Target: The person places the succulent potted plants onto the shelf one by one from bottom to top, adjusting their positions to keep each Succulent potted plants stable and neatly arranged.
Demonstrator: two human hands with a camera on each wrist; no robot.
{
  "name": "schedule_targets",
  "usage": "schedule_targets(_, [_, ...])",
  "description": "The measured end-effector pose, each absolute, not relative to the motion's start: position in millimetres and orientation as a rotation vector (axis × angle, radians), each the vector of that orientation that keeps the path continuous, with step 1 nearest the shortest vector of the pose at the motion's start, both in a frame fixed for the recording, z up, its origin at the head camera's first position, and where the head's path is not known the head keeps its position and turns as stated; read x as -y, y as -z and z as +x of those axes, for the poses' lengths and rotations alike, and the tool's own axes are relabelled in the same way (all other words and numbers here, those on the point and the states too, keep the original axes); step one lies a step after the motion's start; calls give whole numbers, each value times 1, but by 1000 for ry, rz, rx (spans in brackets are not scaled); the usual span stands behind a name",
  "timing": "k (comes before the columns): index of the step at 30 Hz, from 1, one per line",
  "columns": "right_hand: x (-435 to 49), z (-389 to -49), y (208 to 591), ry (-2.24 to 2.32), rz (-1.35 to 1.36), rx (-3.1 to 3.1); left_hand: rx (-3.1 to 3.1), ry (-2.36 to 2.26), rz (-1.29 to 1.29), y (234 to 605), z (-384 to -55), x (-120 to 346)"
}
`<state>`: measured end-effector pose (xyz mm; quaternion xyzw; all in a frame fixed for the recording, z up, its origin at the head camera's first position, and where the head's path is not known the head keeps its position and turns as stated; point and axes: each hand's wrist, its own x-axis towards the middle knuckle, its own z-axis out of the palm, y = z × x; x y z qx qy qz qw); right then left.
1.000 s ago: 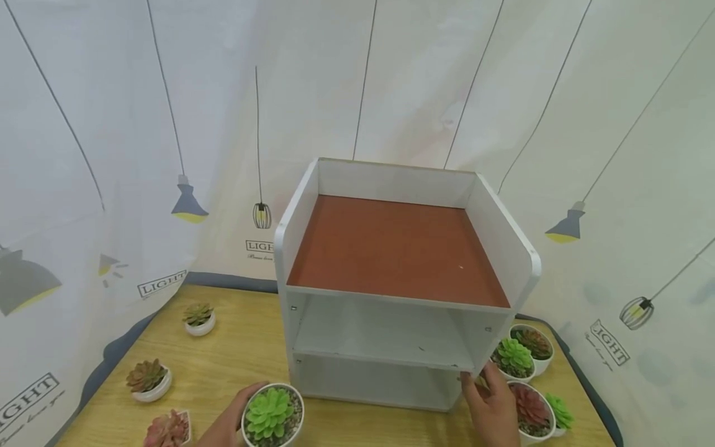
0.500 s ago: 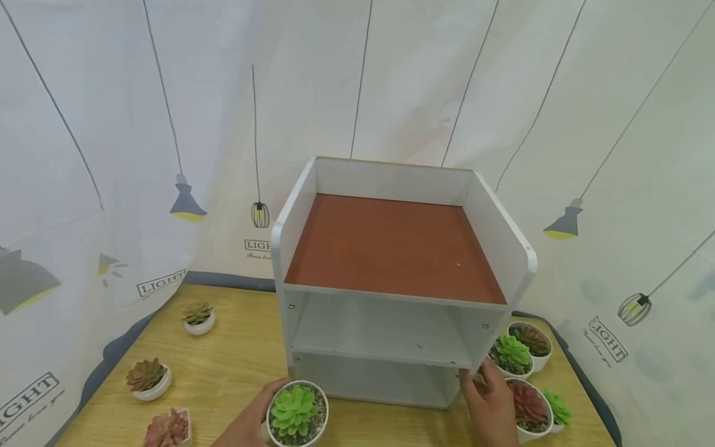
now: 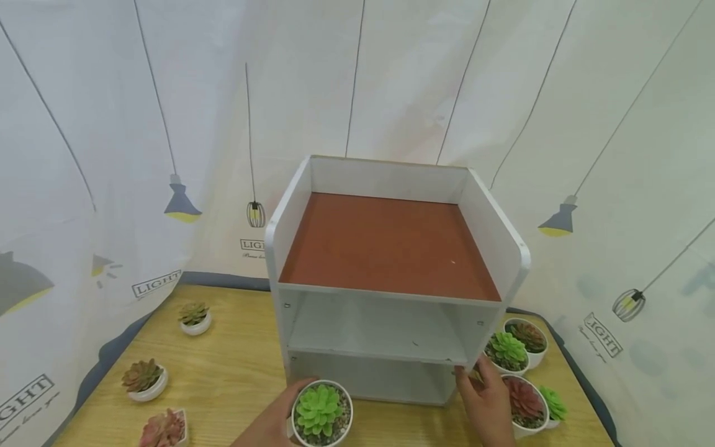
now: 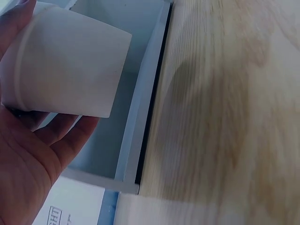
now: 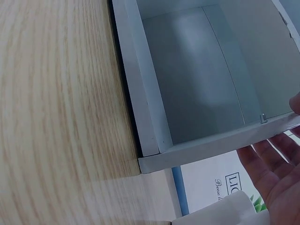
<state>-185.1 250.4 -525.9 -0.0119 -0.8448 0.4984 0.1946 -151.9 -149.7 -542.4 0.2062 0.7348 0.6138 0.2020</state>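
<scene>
A green succulent in a white pot (image 3: 321,412) is gripped by my left hand (image 3: 274,417) just in front of the shelf's lower left part. In the left wrist view the white pot (image 4: 70,61) is tilted above the wooden table, thumb on one side and fingers curled around the other. A white two-tier shelf (image 3: 371,292) with a brown top board stands mid-table. My right hand (image 3: 487,400) holds its right side panel near the front edge. The right wrist view shows the thumb inside the panel (image 5: 211,147) and the fingers along its outer face.
Several potted succulents stand right of the shelf, among them a red one (image 3: 525,402) close beside my right hand. On the left are a yellowish-green one (image 3: 193,316), a brownish one (image 3: 144,377) and a pink one (image 3: 163,429). A printed curtain (image 3: 391,81) hangs behind.
My left hand has carried the potted green succulent rightward, to the front of the shelf's lower opening. My right hand keeps its hold on the side panel; the whole view has shifted slightly.
</scene>
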Motion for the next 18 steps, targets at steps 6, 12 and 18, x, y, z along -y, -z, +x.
schedule_targets(6, [-251, -185, 526, -1392, -30, 2385, -2039, -1738, 502, 532, -149, 132])
schedule_targets(12, [-249, -186, 527, -1395, -24, 2361, -2020, -1745, 464, 530, -150, 118])
schedule_targets(18, [-250, -185, 527, -1404, -24, 2350, -2104, -1692, 500, 531, -153, 108])
